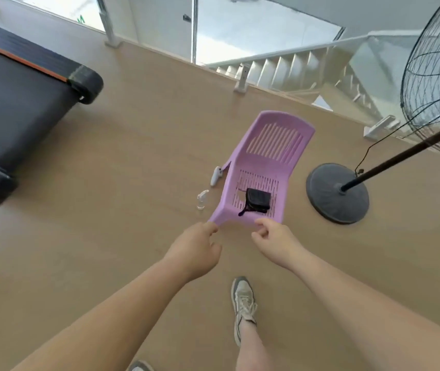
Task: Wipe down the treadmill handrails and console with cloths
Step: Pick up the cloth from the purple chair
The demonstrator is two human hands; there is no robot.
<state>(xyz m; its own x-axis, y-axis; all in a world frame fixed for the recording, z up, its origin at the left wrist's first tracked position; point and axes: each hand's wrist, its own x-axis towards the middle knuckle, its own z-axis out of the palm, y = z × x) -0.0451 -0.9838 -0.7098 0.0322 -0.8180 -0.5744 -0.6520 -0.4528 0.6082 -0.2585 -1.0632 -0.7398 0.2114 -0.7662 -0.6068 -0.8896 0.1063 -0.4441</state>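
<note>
The rear end of the black treadmill deck [18,103], with an orange stripe, lies at the left; its handrails and console are out of view. No cloth shows. My left hand [197,247] and my right hand [273,242] reach forward side by side over the floor, just short of the front edge of a low purple plastic chair [264,156]. Both hands have loosely curled fingers and hold nothing. A small clear spray bottle [203,199] stands on the floor left of the chair.
A black pouch [258,200] lies on the chair seat. A white handle-shaped object [215,176] rests by the chair's left side. A standing fan with a round base [338,194] is at the right. A glass railing and stairwell [294,68] run behind.
</note>
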